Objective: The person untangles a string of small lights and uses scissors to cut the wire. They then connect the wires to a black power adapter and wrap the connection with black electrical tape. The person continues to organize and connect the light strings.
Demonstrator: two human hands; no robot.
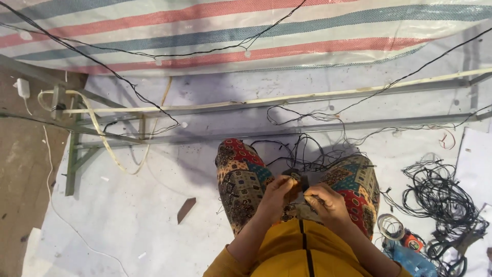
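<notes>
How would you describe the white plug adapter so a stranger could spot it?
Start at the striped tarp across the top, then drop to the brown floor at the far left. The white plug adapter lies there, trailing a thin white cord; it's the only blocky white piece among black wires.

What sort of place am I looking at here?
Likely a makeshift floor workshop for wiring: a striped tarp as a wall, a metal frame lying on the sheeted floor, and tangled black wires beside the seated person.

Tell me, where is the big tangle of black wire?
The wire tangle lies on the floor at the right, beside the person's right knee.
</notes>
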